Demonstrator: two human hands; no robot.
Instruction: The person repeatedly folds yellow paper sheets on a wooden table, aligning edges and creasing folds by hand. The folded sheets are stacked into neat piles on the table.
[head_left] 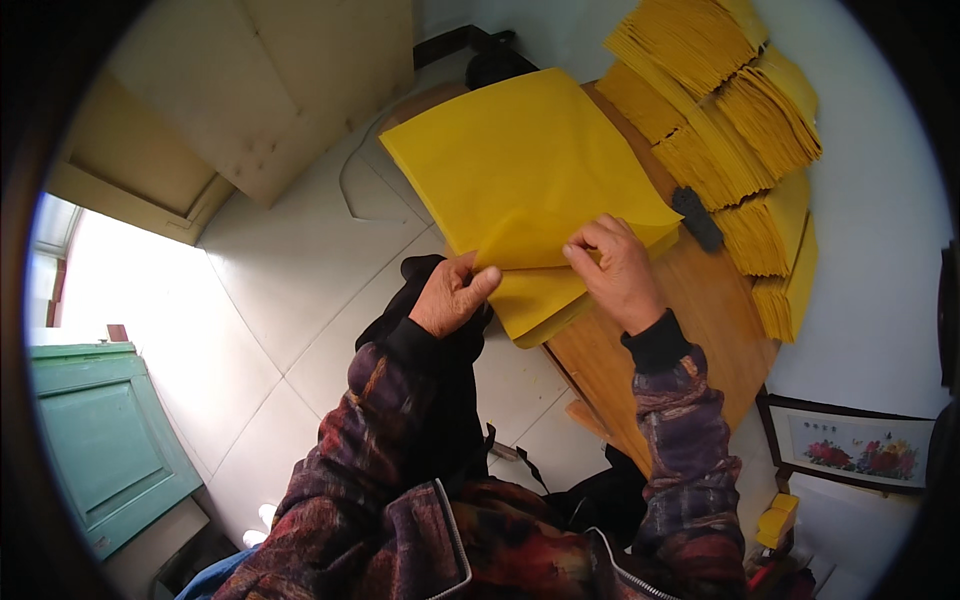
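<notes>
The left hand (pixel 455 297) grips the yellow sheets (pixel 530 160) at their left edge, thumb uppermost, apparently to steady them; the right hand (pixel 617 270) pinches a loose layer, thumb against fingers, presumably controlling the fold. The sheets span both grips and reach beyond, overhanging the wooden table (pixel 710 310). Farther off, yellow stacks (pixel 720 130) sit along the wall (pixel 860 200), seemingly for clearance.

The jacket (pixel 525 525) is mottled in purple, rust, red and grey; its long sleeves (pixel 690 440) end in snug black cuffs (pixel 656 343). A silvery zip (pixel 453 530) edges the open front. Shadow obscures the legwear (pixel 435 410), seemingly black trousers.
</notes>
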